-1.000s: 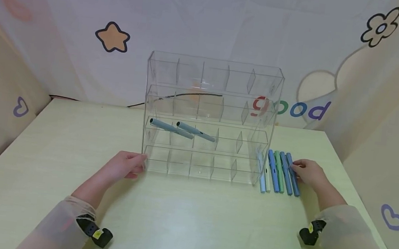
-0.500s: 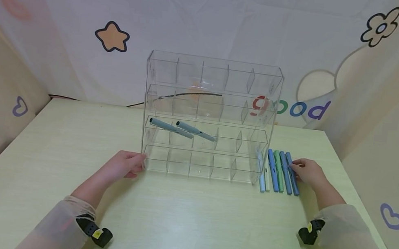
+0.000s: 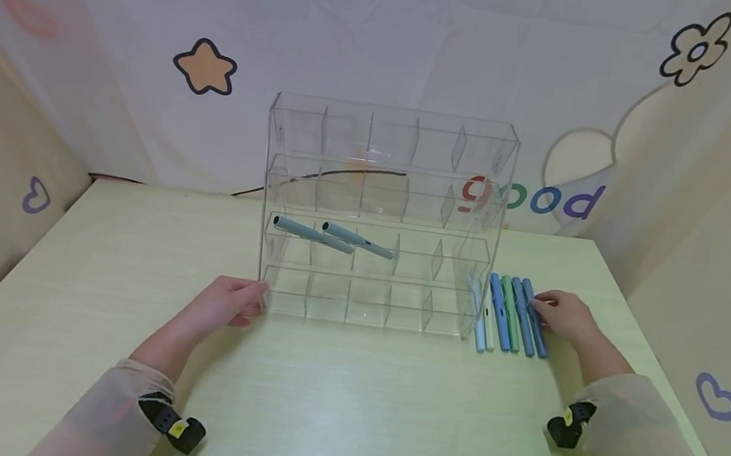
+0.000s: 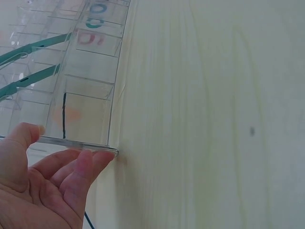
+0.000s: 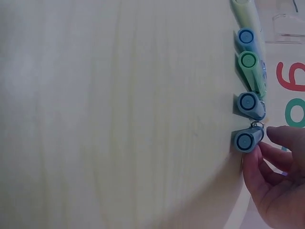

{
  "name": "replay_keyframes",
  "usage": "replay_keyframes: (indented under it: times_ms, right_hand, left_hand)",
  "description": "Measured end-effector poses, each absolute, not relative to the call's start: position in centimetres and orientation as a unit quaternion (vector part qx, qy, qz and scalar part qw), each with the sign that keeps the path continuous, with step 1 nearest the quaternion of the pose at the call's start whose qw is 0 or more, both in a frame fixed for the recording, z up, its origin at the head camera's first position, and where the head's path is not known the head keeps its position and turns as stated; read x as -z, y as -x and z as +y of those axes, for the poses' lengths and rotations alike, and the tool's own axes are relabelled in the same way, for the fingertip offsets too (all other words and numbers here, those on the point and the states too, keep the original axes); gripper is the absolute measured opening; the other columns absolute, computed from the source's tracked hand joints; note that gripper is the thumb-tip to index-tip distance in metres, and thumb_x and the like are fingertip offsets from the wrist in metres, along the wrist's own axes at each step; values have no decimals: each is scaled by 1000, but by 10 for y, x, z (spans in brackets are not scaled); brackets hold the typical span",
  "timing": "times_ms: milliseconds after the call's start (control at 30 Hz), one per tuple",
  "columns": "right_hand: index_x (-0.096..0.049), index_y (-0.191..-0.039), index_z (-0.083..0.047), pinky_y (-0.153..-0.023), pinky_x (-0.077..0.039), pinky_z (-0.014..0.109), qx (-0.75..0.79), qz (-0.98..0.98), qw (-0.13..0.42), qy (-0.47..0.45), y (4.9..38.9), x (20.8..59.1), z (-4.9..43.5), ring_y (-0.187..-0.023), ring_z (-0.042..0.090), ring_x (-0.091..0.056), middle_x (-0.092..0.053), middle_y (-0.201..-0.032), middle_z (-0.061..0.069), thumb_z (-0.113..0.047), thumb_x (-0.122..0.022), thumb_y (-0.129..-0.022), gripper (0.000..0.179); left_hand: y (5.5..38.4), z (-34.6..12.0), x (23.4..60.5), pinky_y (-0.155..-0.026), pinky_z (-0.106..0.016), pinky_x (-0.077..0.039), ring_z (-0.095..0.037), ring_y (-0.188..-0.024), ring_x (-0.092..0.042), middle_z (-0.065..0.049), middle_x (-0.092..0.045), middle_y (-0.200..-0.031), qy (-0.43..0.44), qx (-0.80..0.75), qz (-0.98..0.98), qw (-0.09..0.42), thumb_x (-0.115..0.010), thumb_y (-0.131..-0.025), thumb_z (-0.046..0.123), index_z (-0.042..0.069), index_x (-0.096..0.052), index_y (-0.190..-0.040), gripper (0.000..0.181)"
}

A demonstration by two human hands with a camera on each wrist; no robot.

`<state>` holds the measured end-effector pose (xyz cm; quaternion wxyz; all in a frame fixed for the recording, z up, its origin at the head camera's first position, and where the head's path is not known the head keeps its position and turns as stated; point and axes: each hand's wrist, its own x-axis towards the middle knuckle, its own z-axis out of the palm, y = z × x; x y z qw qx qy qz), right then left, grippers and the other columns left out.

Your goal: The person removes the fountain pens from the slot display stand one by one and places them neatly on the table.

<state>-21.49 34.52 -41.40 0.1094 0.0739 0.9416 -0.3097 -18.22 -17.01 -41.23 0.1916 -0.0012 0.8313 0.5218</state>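
Note:
A clear acrylic rack [image 3: 380,215] with tiers of small compartments stands on the table. My left hand [image 3: 231,301] holds its lower left side; in the left wrist view the thumb and the fingers [image 4: 76,169] lie on either side of the panel's edge. Two grey-blue pens [image 3: 313,235] lie slanted in a lower tier, caps to the left. Several capped pens in blue and green [image 3: 510,314] lie side by side at the rack's right. My right hand [image 3: 568,319] pinches the rightmost blue pen [image 5: 248,139] between thumb and fingers. It still lies in the row.
The pale table [image 3: 332,405] runs from the front to a printed cloth backdrop [image 3: 360,39]. Cloth sides rise at left and right. A dark cord [image 3: 249,192] shows behind the rack. The row's leftmost light blue pen [image 3: 481,331] is partly behind the rack's right side.

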Motion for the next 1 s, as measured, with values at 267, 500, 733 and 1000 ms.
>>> replay_keyframes:
  times_ms: [267, 500, 733, 1000]
  right_hand:
    - [-40, -130, 13, -89, -47, 47, 328, 937, 87, -82, 208, 410, 349, -108, 42, -51, -47, -123, 33, -27, -39, -100, 50]
    - [-43, -129, 12, -92, -39, 56, 318, 946, 49, -36, 196, 397, 353, -116, 50, -41, -41, -129, 35, -31, -40, -100, 52]
    - [-44, -130, 10, -94, -37, 57, 355, 935, 2, -14, 187, 388, 348, -118, 47, -41, -45, -129, 33, -32, -39, -100, 52]
    - [-43, -134, 6, -99, -35, 54, 406, 914, -12, -20, 179, 378, 334, -118, 39, -45, -48, -130, 26, -36, -39, -100, 54]
  left_hand:
    - [184, -169, 412, -82, -35, -52, -34, -113, -55, -27, -51, -128, 2, -522, 831, 192, -43, -98, 30, -10, -47, -130, 51]
    - [184, -168, 413, -83, -35, -51, -35, -115, -53, -28, -49, -129, -3, -534, 823, 193, -44, -98, 31, -10, -45, -131, 52]
    - [185, -169, 414, -82, -35, -52, -35, -114, -54, -28, -49, -129, 1, -527, 828, 191, -43, -99, 30, -10, -45, -131, 52]
    - [184, -171, 414, -83, -35, -52, -35, -115, -53, -28, -48, -130, 8, -526, 828, 194, -44, -99, 31, -10, -45, -131, 53]
